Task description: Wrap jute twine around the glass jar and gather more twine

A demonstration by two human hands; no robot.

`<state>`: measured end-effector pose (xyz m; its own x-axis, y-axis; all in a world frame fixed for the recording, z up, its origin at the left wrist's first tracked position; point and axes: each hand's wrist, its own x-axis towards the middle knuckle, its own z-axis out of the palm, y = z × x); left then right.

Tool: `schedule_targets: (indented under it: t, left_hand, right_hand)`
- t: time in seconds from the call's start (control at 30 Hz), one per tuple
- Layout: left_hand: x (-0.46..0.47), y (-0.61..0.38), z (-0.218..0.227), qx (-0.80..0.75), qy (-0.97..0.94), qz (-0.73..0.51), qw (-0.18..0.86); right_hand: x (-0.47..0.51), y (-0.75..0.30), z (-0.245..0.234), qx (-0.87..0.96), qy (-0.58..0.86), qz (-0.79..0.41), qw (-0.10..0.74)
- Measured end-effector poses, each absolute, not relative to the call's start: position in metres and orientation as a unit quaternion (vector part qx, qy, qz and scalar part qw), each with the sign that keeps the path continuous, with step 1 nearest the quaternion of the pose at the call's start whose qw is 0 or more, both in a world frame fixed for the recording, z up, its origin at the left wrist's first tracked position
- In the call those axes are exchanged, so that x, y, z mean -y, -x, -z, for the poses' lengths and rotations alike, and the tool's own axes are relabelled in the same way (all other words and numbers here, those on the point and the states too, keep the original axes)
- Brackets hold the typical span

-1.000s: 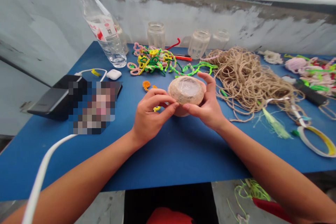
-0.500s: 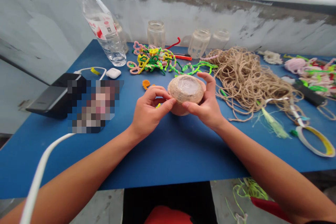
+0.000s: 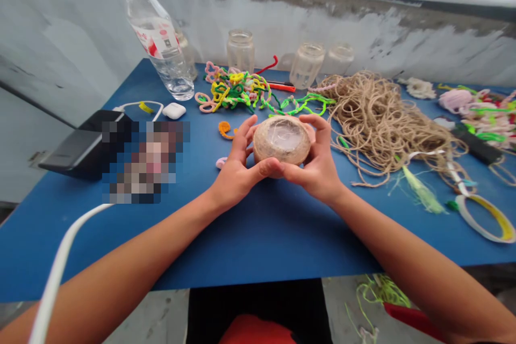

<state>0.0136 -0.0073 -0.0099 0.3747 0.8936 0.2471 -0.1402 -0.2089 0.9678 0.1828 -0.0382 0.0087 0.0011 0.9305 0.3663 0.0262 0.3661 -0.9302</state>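
A twine-wrapped glass jar is held between both hands over the middle of the table, its clear round end tilted up toward me. On its left side, my left hand is closed round it, thumb along the near edge. My right hand grips the right side, with its thumb meeting the left thumb at the front. The jar's far side and underside are hidden. Just left of my left hand lie an orange pipe-cleaner curl and a small pale pink piece.
Coloured pipe-cleaner shapes lie behind the jar, glass jars along the wall. Loose twine and a tape ring are to the right. A plastic bottle, white earphone case and black device stand left.
My left hand has gone from pinching at the jar's near left edge to wrapping round its left side. The jar has shifted slightly left and its clear end faces me more.
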Motion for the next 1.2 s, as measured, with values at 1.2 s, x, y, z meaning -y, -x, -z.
schedule_targets:
  t: [1.2]
  left_hand:
    - [-0.003, 0.002, -0.008, -0.354, -0.654, -0.508, 0.436]
  right_hand:
    - [0.026, -0.189, 0.004, 0.547, 0.357, -0.474, 0.591]
